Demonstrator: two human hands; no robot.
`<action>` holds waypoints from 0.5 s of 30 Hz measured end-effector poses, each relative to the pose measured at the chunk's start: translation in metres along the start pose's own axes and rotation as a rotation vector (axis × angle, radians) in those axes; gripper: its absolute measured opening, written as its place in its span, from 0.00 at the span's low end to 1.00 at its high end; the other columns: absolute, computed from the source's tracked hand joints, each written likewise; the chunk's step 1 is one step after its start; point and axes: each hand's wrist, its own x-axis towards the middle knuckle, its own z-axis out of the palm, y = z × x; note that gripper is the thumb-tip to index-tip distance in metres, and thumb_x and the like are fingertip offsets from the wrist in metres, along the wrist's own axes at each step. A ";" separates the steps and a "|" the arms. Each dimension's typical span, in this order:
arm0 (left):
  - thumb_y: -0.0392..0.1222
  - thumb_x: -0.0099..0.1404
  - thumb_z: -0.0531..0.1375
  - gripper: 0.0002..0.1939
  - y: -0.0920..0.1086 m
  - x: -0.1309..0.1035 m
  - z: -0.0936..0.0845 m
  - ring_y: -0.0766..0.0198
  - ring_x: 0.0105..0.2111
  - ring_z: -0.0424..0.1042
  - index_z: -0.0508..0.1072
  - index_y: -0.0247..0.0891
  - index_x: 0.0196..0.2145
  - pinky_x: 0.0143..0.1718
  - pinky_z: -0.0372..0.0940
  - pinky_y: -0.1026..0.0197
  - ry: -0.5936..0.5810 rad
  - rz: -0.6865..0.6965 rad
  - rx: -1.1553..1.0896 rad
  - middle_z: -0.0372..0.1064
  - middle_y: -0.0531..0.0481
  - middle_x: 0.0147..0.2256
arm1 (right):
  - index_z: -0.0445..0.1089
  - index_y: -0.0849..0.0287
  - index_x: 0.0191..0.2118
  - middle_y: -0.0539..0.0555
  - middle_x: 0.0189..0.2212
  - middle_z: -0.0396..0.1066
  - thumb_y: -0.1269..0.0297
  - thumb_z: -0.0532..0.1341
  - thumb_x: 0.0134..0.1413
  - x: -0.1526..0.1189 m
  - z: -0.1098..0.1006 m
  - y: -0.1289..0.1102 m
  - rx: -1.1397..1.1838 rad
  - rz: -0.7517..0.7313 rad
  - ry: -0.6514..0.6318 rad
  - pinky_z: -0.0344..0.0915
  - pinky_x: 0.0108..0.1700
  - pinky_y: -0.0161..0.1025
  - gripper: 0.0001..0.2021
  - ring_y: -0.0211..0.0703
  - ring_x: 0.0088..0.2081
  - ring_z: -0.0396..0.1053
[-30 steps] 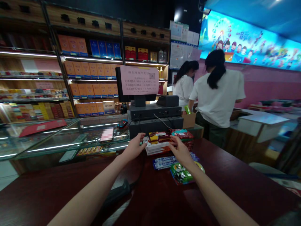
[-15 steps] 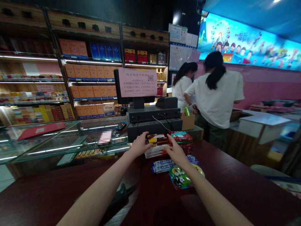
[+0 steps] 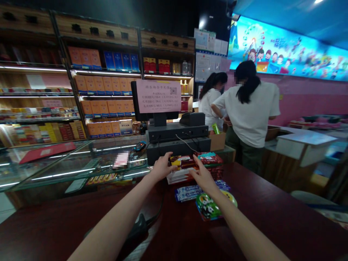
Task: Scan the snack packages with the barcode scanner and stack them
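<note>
My left hand point(image 3: 162, 167) is at the left end of a stack of snack packs point(image 3: 181, 168), thumb on the near side and fingers reaching toward the far edge. At its right end is my right hand point(image 3: 203, 177), index finger extended along the top and thumb at the front. The stack sits between both hands, brown and yellow on top, white edges below. A second stack of red snack packs point(image 3: 210, 159) adjoins it on the right. Blue snack bars point(image 3: 187, 193) lie in front, and a green panda-print package point(image 3: 206, 206) is partly under my right forearm.
Behind the stacks stands a cash register point(image 3: 176, 134) with a pink sign point(image 3: 159, 96). A dark handheld device point(image 3: 140, 226) with a cable lies by my left forearm. A glass display counter point(image 3: 89, 163) is at left. Two people in white shirts stand behind, near a cardboard box point(image 3: 217, 141).
Both hands keep their places at the stack. The view shifts very slightly, and the people behind move a little.
</note>
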 end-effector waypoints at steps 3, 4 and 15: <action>0.46 0.58 0.66 0.36 0.003 -0.004 -0.005 0.50 0.55 0.70 0.60 0.40 0.61 0.56 0.63 0.49 0.027 0.021 -0.036 0.70 0.40 0.55 | 0.55 0.56 0.68 0.58 0.50 0.75 0.66 0.59 0.50 -0.002 -0.001 -0.004 0.003 -0.018 0.010 0.69 0.42 0.39 0.37 0.42 0.36 0.74; 0.45 0.58 0.67 0.36 0.004 -0.006 -0.008 0.50 0.55 0.70 0.60 0.40 0.61 0.56 0.63 0.49 0.037 0.031 -0.067 0.70 0.40 0.55 | 0.55 0.55 0.68 0.58 0.51 0.74 0.66 0.59 0.51 -0.003 -0.001 -0.006 0.012 -0.024 0.011 0.69 0.42 0.39 0.37 0.42 0.36 0.74; 0.43 0.57 0.67 0.34 -0.040 -0.060 -0.058 0.54 0.53 0.73 0.60 0.41 0.59 0.56 0.66 0.47 0.179 0.034 -0.425 0.70 0.40 0.55 | 0.63 0.56 0.63 0.59 0.60 0.67 0.62 0.56 0.56 -0.020 0.048 -0.042 0.198 -0.166 0.065 0.67 0.56 0.47 0.27 0.48 0.53 0.71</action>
